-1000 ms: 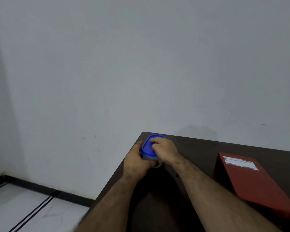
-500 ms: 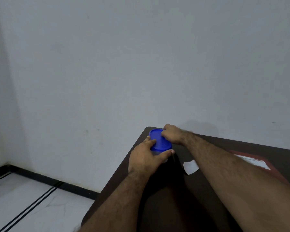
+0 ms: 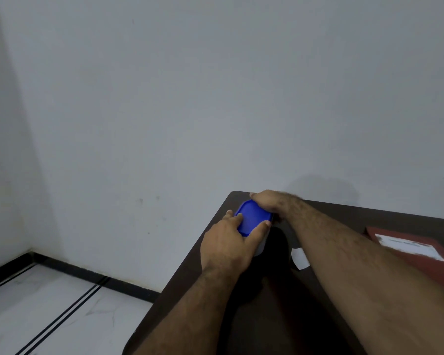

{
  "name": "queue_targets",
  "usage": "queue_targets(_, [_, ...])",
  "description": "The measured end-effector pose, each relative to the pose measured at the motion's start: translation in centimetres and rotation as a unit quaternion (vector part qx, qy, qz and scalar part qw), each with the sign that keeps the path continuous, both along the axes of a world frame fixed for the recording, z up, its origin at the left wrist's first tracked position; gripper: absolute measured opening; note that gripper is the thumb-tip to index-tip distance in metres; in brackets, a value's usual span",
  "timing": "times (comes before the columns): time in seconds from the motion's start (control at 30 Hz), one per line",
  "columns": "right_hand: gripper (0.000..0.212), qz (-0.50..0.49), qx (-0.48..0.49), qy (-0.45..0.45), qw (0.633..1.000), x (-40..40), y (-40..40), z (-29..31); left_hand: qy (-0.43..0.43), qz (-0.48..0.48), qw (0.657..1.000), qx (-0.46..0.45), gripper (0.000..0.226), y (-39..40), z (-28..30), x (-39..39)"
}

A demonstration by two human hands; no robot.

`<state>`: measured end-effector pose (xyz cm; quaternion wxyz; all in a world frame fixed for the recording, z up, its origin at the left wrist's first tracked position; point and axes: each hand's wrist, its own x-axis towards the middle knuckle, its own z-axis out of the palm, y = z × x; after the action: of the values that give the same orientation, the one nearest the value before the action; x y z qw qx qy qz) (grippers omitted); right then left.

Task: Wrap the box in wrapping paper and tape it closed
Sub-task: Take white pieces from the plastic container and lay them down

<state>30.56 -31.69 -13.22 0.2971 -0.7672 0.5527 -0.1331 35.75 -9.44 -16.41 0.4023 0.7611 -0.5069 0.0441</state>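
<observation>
Head view: we are gripping the blue-lidded box [image 3: 253, 217] at the table's [image 3: 280, 316] far corner, left hand [image 3: 228, 245] curled round its near side, right hand [image 3: 269, 202] curled over its far edge. We are best keeping both grips even, clear of the red folder [image 3: 426, 257].

Two bare forearms reach in from the bottom of the view, both uncovered along their whole visible length, with no cuff or sleeve edge showing anywhere on them. Dark hair runs along both forearms and thins out over the backs of the left hand [image 3: 226, 248] and the right hand [image 3: 272, 202]. The wrists and the fingers that show carry no watch, band, ring or glove, and the visible fingernails are short and unpainted.
</observation>
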Motion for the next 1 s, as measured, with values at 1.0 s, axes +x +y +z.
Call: queue_targets(1.0, [0.026, -0.054, -0.242, 0.099, 0.964, -10.9, 8.6, 4.1, -0.042, 0.013, 0.998, 0.038, 0.096, 0.4, -0.9, -0.3])
